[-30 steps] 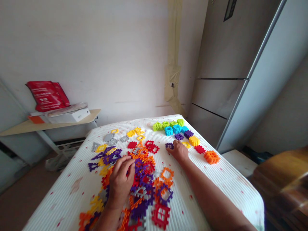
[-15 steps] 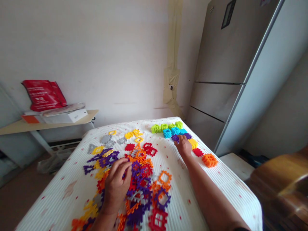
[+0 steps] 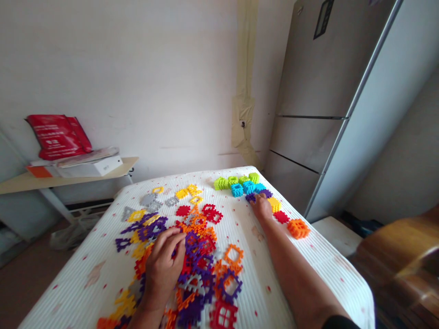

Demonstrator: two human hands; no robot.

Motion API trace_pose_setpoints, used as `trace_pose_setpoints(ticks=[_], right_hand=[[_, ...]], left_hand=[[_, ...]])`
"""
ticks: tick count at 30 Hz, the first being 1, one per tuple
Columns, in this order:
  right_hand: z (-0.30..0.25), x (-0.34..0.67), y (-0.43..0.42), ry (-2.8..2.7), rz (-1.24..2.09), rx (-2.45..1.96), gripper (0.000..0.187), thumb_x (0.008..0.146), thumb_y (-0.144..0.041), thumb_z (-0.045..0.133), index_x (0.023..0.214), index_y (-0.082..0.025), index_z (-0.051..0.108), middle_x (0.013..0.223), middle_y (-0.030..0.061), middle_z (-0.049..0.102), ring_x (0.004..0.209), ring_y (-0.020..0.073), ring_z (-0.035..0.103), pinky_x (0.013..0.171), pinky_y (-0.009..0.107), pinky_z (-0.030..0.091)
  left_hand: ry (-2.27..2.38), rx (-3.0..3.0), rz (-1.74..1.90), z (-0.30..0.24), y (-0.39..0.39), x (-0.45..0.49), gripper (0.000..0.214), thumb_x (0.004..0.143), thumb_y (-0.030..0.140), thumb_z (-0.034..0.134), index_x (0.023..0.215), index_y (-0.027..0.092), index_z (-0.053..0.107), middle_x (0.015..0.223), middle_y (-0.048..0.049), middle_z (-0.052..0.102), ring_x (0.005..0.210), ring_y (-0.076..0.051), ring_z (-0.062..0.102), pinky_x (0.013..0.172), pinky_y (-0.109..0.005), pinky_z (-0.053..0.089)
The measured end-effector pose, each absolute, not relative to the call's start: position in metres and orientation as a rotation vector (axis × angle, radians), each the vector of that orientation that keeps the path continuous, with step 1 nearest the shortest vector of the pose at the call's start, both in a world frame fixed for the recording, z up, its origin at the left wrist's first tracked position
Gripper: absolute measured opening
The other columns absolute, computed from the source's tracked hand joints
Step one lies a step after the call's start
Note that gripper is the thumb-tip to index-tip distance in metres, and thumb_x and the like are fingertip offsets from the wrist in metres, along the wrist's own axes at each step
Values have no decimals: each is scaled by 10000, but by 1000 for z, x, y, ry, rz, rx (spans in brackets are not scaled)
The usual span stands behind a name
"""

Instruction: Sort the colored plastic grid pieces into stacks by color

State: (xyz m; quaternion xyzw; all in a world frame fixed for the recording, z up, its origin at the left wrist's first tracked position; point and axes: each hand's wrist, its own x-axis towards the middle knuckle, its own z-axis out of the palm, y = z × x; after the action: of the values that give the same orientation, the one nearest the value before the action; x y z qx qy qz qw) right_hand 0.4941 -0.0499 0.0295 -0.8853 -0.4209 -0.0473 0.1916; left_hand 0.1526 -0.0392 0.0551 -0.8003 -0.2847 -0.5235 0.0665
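My left hand (image 3: pixel 164 258) is over a heap of loose plastic interlocking tiles (image 3: pixel 202 262) in purple, orange, red, yellow and grey. Its fingers curve loosely, with the thumb apart from them, and no tile shows clearly in its grasp. On the far right, my right hand (image 3: pixel 262 209) reaches to the purple tiles (image 3: pixel 251 198), its fingers bent around them; the fingertips are partly hidden. Beyond that hand stand stacks of blue tiles (image 3: pixel 236 190) and green tiles (image 3: pixel 221 183). Beside it are yellow tiles (image 3: pixel 275 204), red tiles (image 3: pixel 281 217) and an orange stack (image 3: pixel 298 228).
A white quilted cloth (image 3: pixel 85 274) covers the table. Behind stands a wall, with a grey refrigerator (image 3: pixel 308 91) at the right. On a side table (image 3: pixel 128 164) at the left lie a red bag (image 3: pixel 56 137) and a white box (image 3: pixel 92 168).
My right hand has settled lower over the purple tiles, its fingers more bent. My left hand stays over the heap. The view has shifted slightly.
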Motion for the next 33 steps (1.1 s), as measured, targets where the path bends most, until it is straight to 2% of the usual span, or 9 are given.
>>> trace_pose_setpoints(ticks=[13, 18, 22, 27, 33], right_hand=[[36, 489, -53, -1194, -126, -2498, 269, 858, -306, 455, 1025, -172, 618, 1077, 99, 569, 856, 178, 593, 683, 257, 417], [37, 481, -52, -1255, -259, -2358, 309, 869, -288, 428, 1111, -183, 591, 1163, 93, 544, 894, 171, 579, 729, 255, 418], [38, 460, -51, -1504, -302, -2139, 282, 874, -249, 417, 1061, -189, 620, 1171, 75, 565, 933, 169, 569, 753, 240, 417], [37, 434, -50, -1701, -245, -2025, 270, 885, -239, 402, 1026, -199, 629, 1168, 65, 577, 929, 152, 571, 760, 226, 416], [34, 425, -51, -1782, -204, -2030, 274, 891, -227, 381, 998, -201, 632, 1143, 60, 587, 922, 141, 572, 728, 207, 406]], left_hand=[[-909, -2445, -1524, 50, -37, 152, 126, 808, 148, 532, 878, 194, 626, 952, -48, 617, 861, -146, 601, 808, -264, 476], [-1136, -2487, -1189, 48, -34, 150, 125, 795, 197, 534, 832, 219, 652, 890, -40, 658, 835, -189, 589, 775, -342, 455], [-1309, -2541, -919, 50, -38, 150, 150, 770, 260, 567, 875, 242, 672, 949, -47, 664, 901, -235, 566, 776, -395, 414], [-1333, -2608, -791, 54, -47, 154, 275, 735, 385, 609, 976, 261, 660, 1015, -64, 652, 977, -273, 534, 827, -440, 364], [-1405, -2600, -682, 53, -48, 157, 334, 723, 399, 615, 1027, 264, 642, 999, -77, 663, 998, -286, 527, 853, -467, 346]])
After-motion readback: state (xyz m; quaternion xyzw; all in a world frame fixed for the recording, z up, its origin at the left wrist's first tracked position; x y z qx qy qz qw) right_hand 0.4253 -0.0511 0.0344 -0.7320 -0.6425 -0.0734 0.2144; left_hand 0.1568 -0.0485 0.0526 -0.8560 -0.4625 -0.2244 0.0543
